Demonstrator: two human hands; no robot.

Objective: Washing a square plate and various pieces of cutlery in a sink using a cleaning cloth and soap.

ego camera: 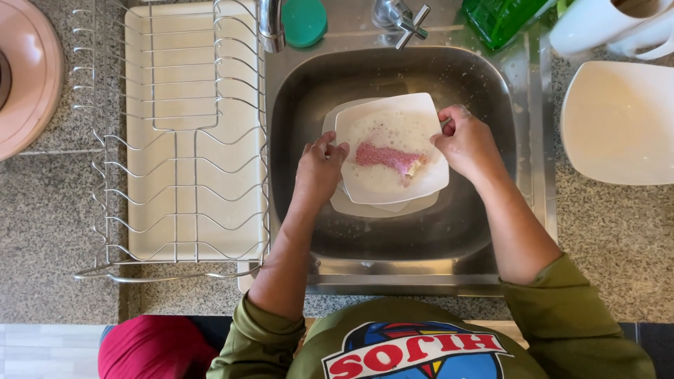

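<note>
Square white plate [390, 133], soapy and foam-streaked, sits tilted in the steel sink [491, 210] on top of two more white plates [382, 208] stacked beneath it, so three plates show in the basin. A pink scrubbing sponge [388, 157] lies across its middle.

On the left of the bench [42, 224] rests one wire dish rack [175, 133] over a cream drip tray, with a pink round dish [24, 70] at the far edge.

The left hand [321, 165] reaches in from below, forearm straight, fingers curled and pinching the plate's left rim with the thumb on top. The right hand [467, 140] comes in from the right, wrist bent, fingers folded closed on the plate's upper right corner.

At the sink's back stand one tap [270, 24], a teal round object [304, 21] and a green bottle [502, 17]. To the right, one white square dish [618, 123] lies on the bench, with white cups [611, 24] behind it.
</note>
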